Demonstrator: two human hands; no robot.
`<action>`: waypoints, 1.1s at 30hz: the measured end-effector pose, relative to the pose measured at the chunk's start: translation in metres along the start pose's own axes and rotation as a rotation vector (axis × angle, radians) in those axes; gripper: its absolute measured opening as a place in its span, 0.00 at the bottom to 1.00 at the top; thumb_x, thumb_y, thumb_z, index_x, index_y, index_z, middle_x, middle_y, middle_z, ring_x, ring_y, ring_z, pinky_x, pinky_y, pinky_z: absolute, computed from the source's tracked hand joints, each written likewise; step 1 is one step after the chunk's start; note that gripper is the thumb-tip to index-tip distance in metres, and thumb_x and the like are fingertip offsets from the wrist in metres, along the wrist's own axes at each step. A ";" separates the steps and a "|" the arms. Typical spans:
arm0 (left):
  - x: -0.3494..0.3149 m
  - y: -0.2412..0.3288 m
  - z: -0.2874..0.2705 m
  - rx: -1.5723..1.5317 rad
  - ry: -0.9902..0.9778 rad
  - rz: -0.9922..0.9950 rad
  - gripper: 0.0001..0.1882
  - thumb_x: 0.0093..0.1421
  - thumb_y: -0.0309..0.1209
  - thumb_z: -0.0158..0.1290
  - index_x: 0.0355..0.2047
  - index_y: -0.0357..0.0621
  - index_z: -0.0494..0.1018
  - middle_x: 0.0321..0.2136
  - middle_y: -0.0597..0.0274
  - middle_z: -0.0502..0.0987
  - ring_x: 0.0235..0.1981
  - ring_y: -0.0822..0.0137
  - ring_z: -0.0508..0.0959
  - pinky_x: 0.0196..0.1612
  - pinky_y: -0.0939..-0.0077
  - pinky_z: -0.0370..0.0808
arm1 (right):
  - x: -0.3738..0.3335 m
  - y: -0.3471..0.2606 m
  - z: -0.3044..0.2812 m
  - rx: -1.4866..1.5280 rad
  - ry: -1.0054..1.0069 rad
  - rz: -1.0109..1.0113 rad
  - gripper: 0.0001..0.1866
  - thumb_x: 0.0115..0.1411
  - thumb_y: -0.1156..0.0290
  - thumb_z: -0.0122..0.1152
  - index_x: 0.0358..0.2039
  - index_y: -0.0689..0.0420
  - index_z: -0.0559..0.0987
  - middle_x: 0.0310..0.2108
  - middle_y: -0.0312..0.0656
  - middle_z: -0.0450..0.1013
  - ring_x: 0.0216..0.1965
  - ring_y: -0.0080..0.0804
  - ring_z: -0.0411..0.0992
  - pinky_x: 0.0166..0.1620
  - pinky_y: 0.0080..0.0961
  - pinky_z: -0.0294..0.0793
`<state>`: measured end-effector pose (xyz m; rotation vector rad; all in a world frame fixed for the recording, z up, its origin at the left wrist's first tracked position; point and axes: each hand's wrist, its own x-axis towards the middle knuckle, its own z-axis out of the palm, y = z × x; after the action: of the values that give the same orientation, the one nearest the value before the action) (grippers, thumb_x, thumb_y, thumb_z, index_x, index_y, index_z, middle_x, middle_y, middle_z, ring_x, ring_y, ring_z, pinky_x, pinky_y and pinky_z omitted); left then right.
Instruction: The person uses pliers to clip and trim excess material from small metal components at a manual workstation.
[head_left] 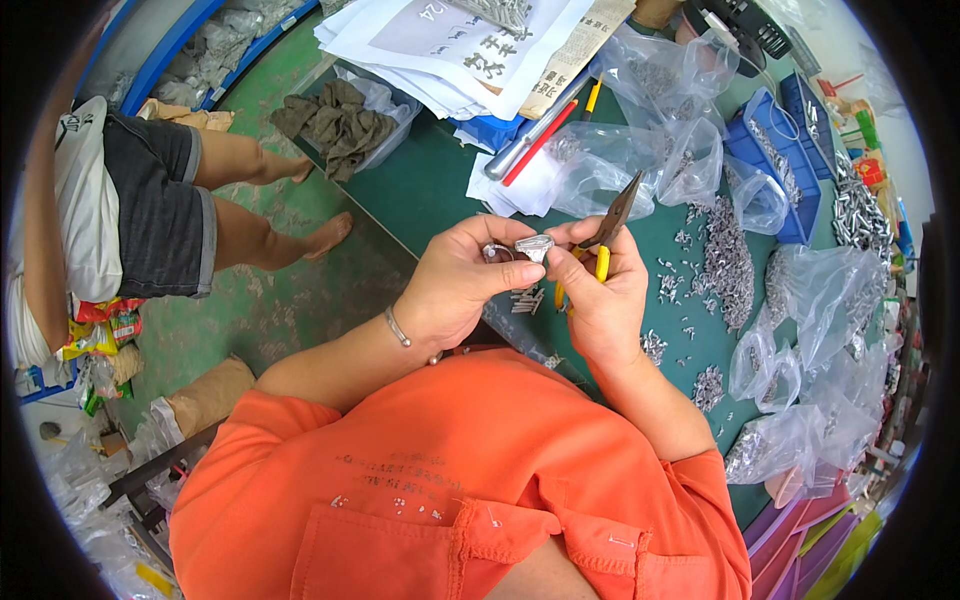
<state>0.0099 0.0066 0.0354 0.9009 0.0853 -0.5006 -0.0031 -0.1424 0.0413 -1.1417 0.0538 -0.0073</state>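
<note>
Both hands meet above the near edge of the green table. My left hand (450, 280) is closed, thumb and fingers pinching a small silvery metal piece (535, 246); I cannot make out its exact kind. My right hand (612, 300) is wrapped around pliers (618, 212) with yellow handles and dark jaws, which point up and away from the piece. The thumb and forefinger of that hand reach to the right side of the metal piece. Several short metal pins (527, 299) lie on the table just below the hands.
Heaps of small grey metal parts (728, 265) cover the table's right side, beside clear plastic bags (825, 290) and blue bins (770, 165). Papers (480, 50), a red pencil (540, 143) and a box with dark cloth (340, 125) lie farther off. A person (150, 200) is at the left.
</note>
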 end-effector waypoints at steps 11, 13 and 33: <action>0.002 -0.006 0.000 0.207 0.062 0.240 0.16 0.46 0.14 0.57 0.36 0.37 0.68 0.31 0.64 0.71 0.32 0.77 0.71 0.36 0.84 0.73 | -0.005 0.001 0.000 -0.099 -0.014 -0.031 0.14 0.48 0.85 0.60 0.34 0.61 0.68 0.36 0.39 0.69 0.36 0.23 0.67 0.42 0.20 0.69; 0.002 -0.007 0.000 0.257 0.060 0.287 0.16 0.46 0.14 0.57 0.35 0.37 0.68 0.31 0.65 0.70 0.33 0.77 0.70 0.36 0.84 0.73 | -0.006 0.001 0.000 -0.109 -0.037 -0.048 0.15 0.47 0.84 0.62 0.34 0.61 0.68 0.36 0.39 0.69 0.36 0.22 0.68 0.40 0.19 0.69; -0.001 -0.006 0.001 0.285 -0.006 0.304 0.10 0.49 0.13 0.53 0.31 0.35 0.70 0.32 0.63 0.70 0.34 0.74 0.72 0.39 0.81 0.74 | -0.007 0.002 -0.003 -0.079 0.005 -0.021 0.14 0.50 0.88 0.54 0.35 0.60 0.67 0.35 0.42 0.71 0.36 0.23 0.69 0.41 0.19 0.70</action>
<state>0.0057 0.0030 0.0322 1.1677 -0.1304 -0.2335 -0.0101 -0.1436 0.0384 -1.2212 0.0475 -0.0267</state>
